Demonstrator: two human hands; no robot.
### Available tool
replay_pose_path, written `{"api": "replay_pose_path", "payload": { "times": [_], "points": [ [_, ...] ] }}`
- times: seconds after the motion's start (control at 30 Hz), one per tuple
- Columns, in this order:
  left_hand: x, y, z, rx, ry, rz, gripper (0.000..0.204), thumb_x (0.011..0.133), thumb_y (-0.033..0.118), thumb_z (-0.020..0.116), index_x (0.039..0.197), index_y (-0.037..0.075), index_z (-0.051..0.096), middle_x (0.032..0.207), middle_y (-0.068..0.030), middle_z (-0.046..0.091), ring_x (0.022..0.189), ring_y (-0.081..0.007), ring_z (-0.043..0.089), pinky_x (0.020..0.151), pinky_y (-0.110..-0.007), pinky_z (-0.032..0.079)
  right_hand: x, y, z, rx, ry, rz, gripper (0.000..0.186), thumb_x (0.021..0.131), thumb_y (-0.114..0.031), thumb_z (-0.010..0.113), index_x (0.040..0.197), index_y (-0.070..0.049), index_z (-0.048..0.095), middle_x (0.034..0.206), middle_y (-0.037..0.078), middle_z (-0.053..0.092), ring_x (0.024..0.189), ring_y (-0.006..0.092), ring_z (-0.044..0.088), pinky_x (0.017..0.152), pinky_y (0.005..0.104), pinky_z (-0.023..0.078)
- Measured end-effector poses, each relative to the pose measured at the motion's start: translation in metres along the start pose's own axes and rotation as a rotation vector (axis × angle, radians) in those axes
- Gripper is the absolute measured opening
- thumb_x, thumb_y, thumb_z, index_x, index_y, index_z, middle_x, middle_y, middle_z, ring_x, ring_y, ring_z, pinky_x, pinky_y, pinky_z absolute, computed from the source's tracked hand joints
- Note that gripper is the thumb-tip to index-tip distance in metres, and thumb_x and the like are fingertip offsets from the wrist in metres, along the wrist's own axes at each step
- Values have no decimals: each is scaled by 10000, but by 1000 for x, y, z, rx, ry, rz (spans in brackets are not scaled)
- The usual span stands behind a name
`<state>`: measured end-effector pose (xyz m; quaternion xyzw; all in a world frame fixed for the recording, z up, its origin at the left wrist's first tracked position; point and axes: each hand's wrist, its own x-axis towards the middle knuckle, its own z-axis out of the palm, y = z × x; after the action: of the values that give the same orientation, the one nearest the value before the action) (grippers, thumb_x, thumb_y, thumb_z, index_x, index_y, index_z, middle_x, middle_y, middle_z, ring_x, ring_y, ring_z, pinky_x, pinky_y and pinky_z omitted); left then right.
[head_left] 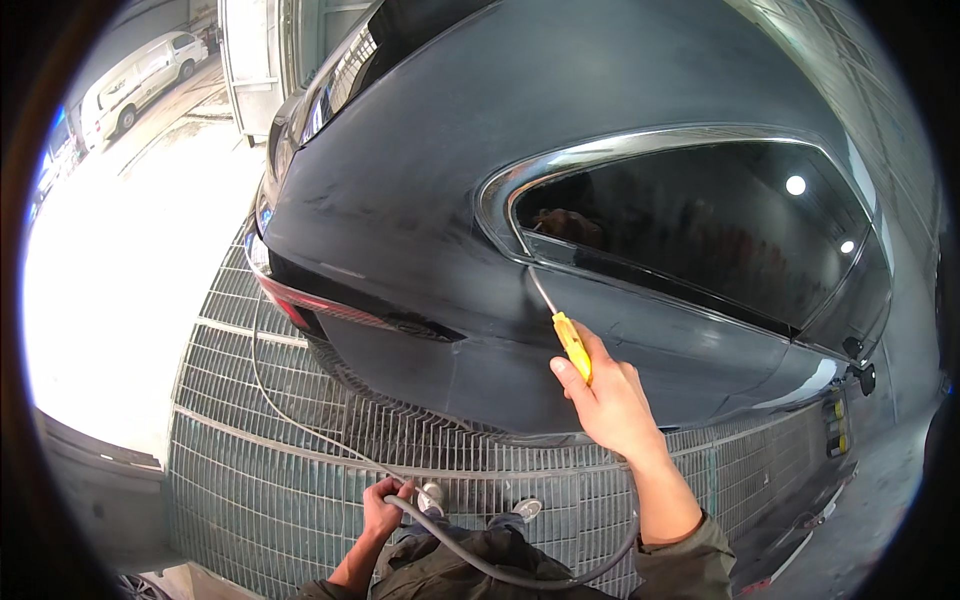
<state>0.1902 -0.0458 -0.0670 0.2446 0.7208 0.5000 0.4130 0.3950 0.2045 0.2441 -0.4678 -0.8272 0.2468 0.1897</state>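
My right hand (605,400) is closed on a yellow-handled tool (571,345) with a thin metal shaft, whose tip is at the lower rear bend of the chrome trim (487,215) around the dark side window (680,230). The window is set in a car body (380,190) with a dull dark-grey surface. At the bottom, my left hand (382,505) grips a grey hose (455,545), which loops across in front of me. A thinner line (290,420) trails from near that hand toward the car's rear.
A metal grating floor (230,480) runs beneath the car, with my shoes on it. The red tail light (300,305) sticks out at the left end. A bright opening beside a white door panel (243,70) shows a parked white van (140,80). Small containers (835,425) stand at the right.
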Motion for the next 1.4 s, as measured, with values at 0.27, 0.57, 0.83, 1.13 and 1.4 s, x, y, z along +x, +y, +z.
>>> {"api": "replay_pose_path", "payload": {
  "times": [0.27,0.57,0.83,1.13,1.4],
  "points": [
    [-3,7,3,19,-3,-8,337,904,238,788,706,-9,673,594,-5,606,610,-56,520,558,-293,431,3,1,-1,21,-12,44,598,1043,-418,574,1456,7,494,741,248,694,761,468,711,732,519,554],
    [-1,14,5,0,-8,-2,340,910,245,788,704,4,665,598,9,604,600,-47,514,552,-283,418,11,-6,2,-9,-34,1,616,1048,-430,557,1450,31,489,769,259,703,775,474,712,754,531,563],
    [0,3,0,-16,12,-4,357,928,250,775,683,23,648,593,38,574,583,-39,486,531,-271,382,29,-32,7,-50,4,-151,599,1043,-380,582,1420,78,493,787,279,703,764,484,708,725,540,569],
    [-1,7,-3,15,34,-28,385,933,272,769,690,-3,654,579,17,570,593,-53,484,540,-287,403,58,-61,-9,-42,100,-210,527,1035,-347,618,1436,-18,526,782,252,685,799,465,707,718,462,537],
    [-1,16,8,-80,11,-28,371,933,249,765,664,34,625,597,58,550,586,-34,456,528,-260,350,55,-57,-43,-59,210,-168,571,1049,-392,584,1415,41,515,697,220,672,710,443,709,681,484,549]
  ]
}}
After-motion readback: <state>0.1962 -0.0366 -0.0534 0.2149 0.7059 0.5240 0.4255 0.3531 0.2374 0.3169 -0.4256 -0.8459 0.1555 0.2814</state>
